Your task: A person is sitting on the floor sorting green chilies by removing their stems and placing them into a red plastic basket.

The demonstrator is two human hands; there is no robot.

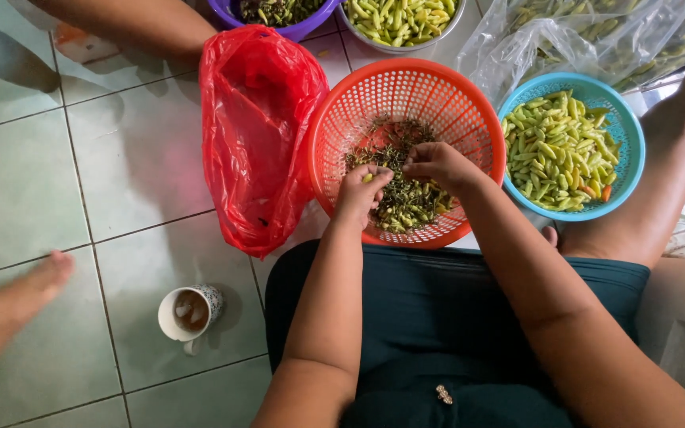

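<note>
Both hands are down inside the orange basket [438, 95], over a heap of dark green stems [406, 198] lying on its bottom. Left hand [361, 192] is curled nearly shut around a small pale green chili [368, 178], of which only a bit shows between thumb and fingers. Right hand [438, 162] lies just beside it, fingers bent and pinched together at the tips on the stem heap — whether it has hold of anything I cannot tell.

Just right of the orange basket, touching its rim, sits a blue basket [632, 150] full of green chilies [556, 150], a few of them orange. On the basket's left a crumpled red plastic bag [259, 135] leans against it. Beyond the basket stand a purple bowl [311, 30] and a metal bowl [358, 36], both with chilies in them, and a clear plastic bag [549, 40] off to the far right. Well to the lower left of the basket a mug [190, 311] stands on the tiled floor [41, 174] — near it, another person's foot [45, 273].
</note>
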